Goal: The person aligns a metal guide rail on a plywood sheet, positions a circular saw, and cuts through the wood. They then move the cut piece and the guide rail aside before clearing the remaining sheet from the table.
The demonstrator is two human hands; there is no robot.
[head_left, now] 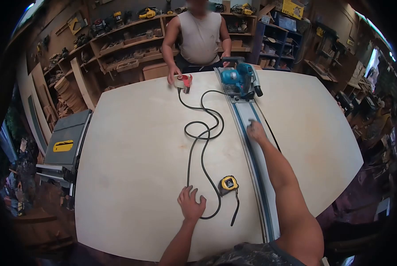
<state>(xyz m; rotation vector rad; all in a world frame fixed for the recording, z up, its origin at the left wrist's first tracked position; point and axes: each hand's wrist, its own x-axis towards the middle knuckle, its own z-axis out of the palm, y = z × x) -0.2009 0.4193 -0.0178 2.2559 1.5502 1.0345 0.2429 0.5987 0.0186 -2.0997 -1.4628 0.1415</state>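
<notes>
My left hand [191, 203] lies with its fingers spread on a large pale wooden board [132, 150], at the black power cable [203, 166]. Above the guide rail [252, 153] is my right hand [255, 131], its fingers curled together; anything between them is too small to make out. Farther up the rail sits a teal track saw [239, 77], apart from both hands. To the right of my left hand is a yellow and black tape measure [228, 183] with a dark strap. The cable loops across the board.
Across the board stands another person [200, 37], one hand on a red tape dispenser [183, 82]. A table saw [67, 137] stands at the left. Tool shelves [132, 44] line the back wall, beside a blue cabinet [276, 42]. Wood offcuts [69, 95] lean at the left.
</notes>
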